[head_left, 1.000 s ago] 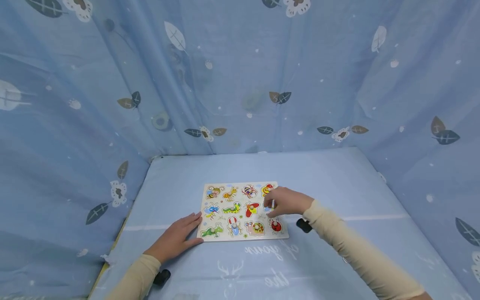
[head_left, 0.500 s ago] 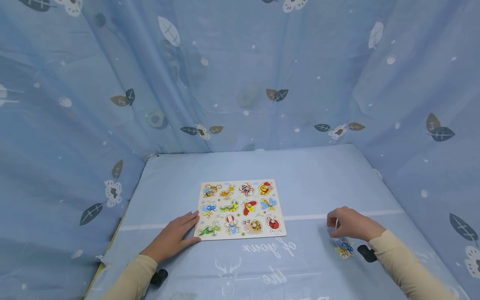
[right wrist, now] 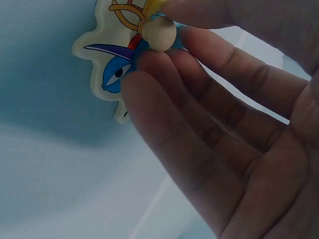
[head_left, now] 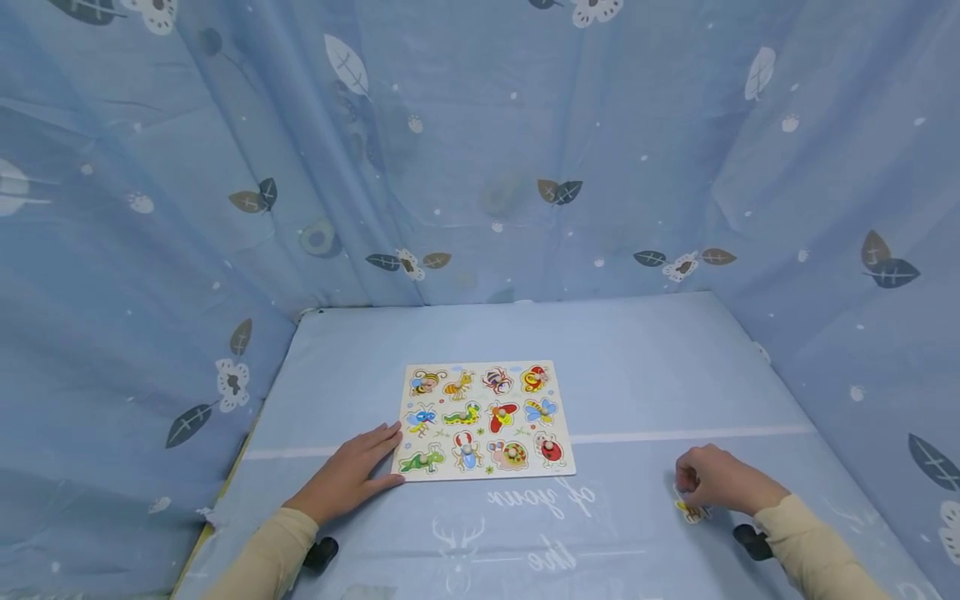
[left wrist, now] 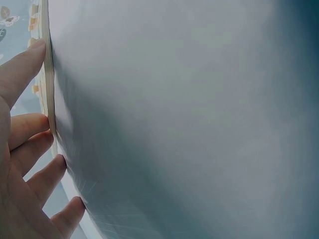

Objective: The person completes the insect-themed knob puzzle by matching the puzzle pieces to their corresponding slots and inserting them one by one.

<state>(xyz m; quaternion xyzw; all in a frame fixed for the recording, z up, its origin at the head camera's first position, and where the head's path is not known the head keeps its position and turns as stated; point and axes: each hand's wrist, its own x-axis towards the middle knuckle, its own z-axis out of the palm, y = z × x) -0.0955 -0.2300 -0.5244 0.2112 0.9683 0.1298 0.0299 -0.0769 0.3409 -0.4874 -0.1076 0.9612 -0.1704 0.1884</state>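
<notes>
A pale wooden puzzle board (head_left: 567,468) with rows of bright insects lies mid-table. My left hand (head_left: 352,471) rests at its left edge, fingers extended; in the left wrist view those fingertips (left wrist: 36,46) meet the board's thin side. To the right of the board, my right hand (head_left: 723,481) is low over a loose insect puzzle piece (head_left: 692,512) and partly covers it. The right wrist view shows the thumb and curled fingers around the round wooden knob (right wrist: 159,34) of this blue-headed piece (right wrist: 112,77).
A light blue cloth (head_left: 615,350) with printed lettering covers the table. Patterned blue curtains (head_left: 480,150) rise behind it and at both sides. Several puzzle pieces with knobs sit in the board, among them a ladybird (head_left: 550,452) and a dragonfly (head_left: 540,411).
My right hand has left the board's right side, uncovering the dragonfly, and moved right and down onto the loose insect piece. My left hand has stayed at the board's edge.
</notes>
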